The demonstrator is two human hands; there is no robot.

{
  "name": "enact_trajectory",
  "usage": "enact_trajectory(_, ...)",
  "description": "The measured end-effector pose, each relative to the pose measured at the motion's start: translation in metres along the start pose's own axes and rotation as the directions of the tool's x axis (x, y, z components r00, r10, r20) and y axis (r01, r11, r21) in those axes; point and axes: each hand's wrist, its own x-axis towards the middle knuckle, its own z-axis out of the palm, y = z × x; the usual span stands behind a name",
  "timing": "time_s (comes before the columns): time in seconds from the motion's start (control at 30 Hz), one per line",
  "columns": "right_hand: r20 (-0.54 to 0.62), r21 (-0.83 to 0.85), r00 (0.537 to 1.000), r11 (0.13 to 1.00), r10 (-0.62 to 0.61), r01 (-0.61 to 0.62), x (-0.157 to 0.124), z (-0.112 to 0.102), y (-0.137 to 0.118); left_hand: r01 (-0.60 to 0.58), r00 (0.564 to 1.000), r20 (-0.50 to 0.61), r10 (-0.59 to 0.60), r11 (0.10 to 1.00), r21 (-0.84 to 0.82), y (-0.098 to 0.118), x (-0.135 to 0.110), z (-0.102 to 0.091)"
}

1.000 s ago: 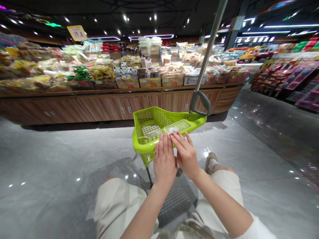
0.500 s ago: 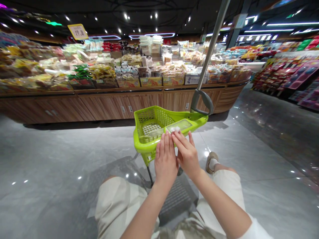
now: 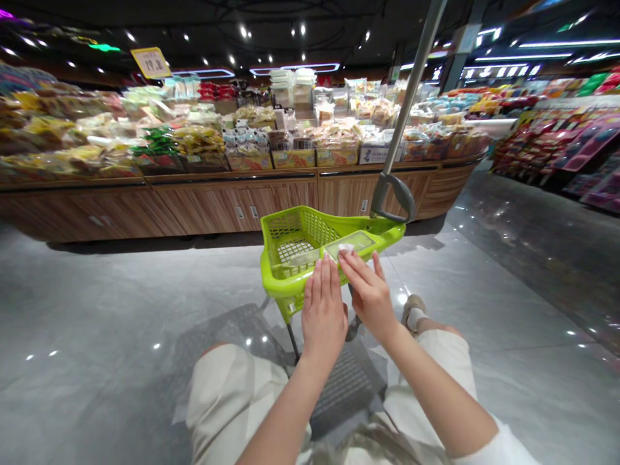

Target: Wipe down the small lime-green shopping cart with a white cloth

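Facing a long wood-fronted counter across a glossy grey floor, heaped from left to right with packaged goods and topped at the far left by a yellow-edged price sign. Opening at the far right onto slanting shelving packed with red and pink items. Reaching forward over a bright green shopping cart, placed in the middle of the scene, just on the near side of the counter, with a lattice basket toward the left and a clear panel set into the rim toward the right. Fitted at the right end with a grey loop handle below a tilted metal pole. Holding the left hand palm down at the near rim, released, fingers straight and side by side, with fingertips by the left corner of the panel. Bending the right hand just beside it, to the right, with fingertips at a crumpled white wad on the left part of the panel. Cannot tell a pinch from a flat press there, with the undersides of the fingers hidden. Showing pale shorts at the near edge and a beige shoe to the right.
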Motion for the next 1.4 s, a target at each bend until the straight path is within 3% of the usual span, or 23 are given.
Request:
enact_trajectory(0.13,-0.087,-0.082,0.974,0.973,0.208,-0.215,0.005,-0.007,0.043,-0.016,1.000,0.023,0.017,1.000,-0.013,-0.002,-0.001,-0.002)
enact_trajectory(0.2,-0.140,-0.101,0.951,0.951,0.277,-0.292,0.010,-0.006,0.045,-0.006,1.000,0.017,0.006,1.000,-0.015,0.000,-0.001,-0.002)
enact_trajectory(0.27,-0.111,-0.092,0.967,0.966,0.230,-0.241,0.011,-0.003,0.026,0.004,1.000,0.010,-0.004,1.000,-0.014,0.003,-0.001,0.001)
enact_trajectory(0.37,-0.014,-0.025,0.999,0.999,0.038,-0.039,0.008,0.002,-0.007,0.008,1.000,-0.007,-0.008,1.000,-0.001,0.004,0.000,0.003)
enact_trajectory(0.43,0.002,-0.009,1.000,1.000,-0.026,0.026,0.006,0.001,-0.008,0.002,1.000,-0.012,-0.002,1.000,0.006,0.002,0.000,0.002)
enact_trajectory(0.5,-0.012,-0.045,1.000,0.999,0.024,-0.024,0.005,-0.003,0.013,-0.015,1.000,0.004,0.015,1.000,0.008,-0.001,-0.001,0.000)
enact_trajectory(0.6,-0.105,-0.108,0.968,0.966,0.226,-0.237,0.006,-0.008,0.055,-0.028,0.999,0.025,0.028,1.000,0.002,-0.004,-0.003,-0.003)
enact_trajectory(0.67,-0.154,-0.117,0.943,0.943,0.294,-0.313,0.009,-0.008,0.064,-0.018,1.000,0.022,0.018,1.000,-0.004,-0.003,-0.003,-0.003)
enact_trajectory(0.73,-0.133,-0.107,0.958,0.957,0.254,-0.269,0.010,-0.005,0.050,-0.006,1.000,0.014,0.006,1.000,-0.010,0.000,-0.002,-0.001)
enact_trajectory(0.87,-0.026,-0.003,0.999,1.000,0.023,-0.023,0.006,0.002,-0.004,0.010,1.000,-0.013,-0.010,1.000,-0.004,0.004,0.001,0.004)
enact_trajectory(0.93,-0.013,0.030,0.999,0.999,-0.042,0.043,0.004,0.002,-0.011,0.016,1.000,-0.019,-0.016,1.000,0.003,0.002,0.001,0.004)
enact_trajectory(1.0,-0.023,0.016,1.000,1.000,-0.020,0.020,0.003,0.001,0.004,0.008,1.000,-0.009,-0.008,1.000,0.000,0.000,0.000,0.003)
enact_trajectory(1.07,-0.063,-0.018,0.994,0.996,0.084,-0.086,0.004,-0.002,0.031,-0.008,1.000,0.003,0.008,1.000,-0.009,-0.002,-0.002,0.002)
enact_trajectory(1.13,-0.133,-0.036,0.969,0.976,0.209,-0.215,0.006,-0.004,0.055,-0.016,1.000,0.006,0.016,1.000,-0.015,-0.003,-0.003,0.000)
enact_trajectory(1.2,-0.171,-0.041,0.943,0.954,0.286,-0.296,0.009,-0.005,0.064,-0.012,1.000,0.009,0.012,1.000,-0.013,-0.001,-0.003,0.001)
enact_trajectory(1.3,-0.123,-0.055,0.962,0.966,0.244,-0.252,0.012,-0.003,0.042,-0.003,1.000,0.001,0.003,1.000,-0.006,0.002,-0.001,0.004)
enact_trajectory(1.4,-0.024,-0.017,0.997,0.997,0.074,-0.074,0.012,0.000,0.004,-0.008,1.000,-0.017,0.008,1.000,0.007,0.004,0.002,0.007)
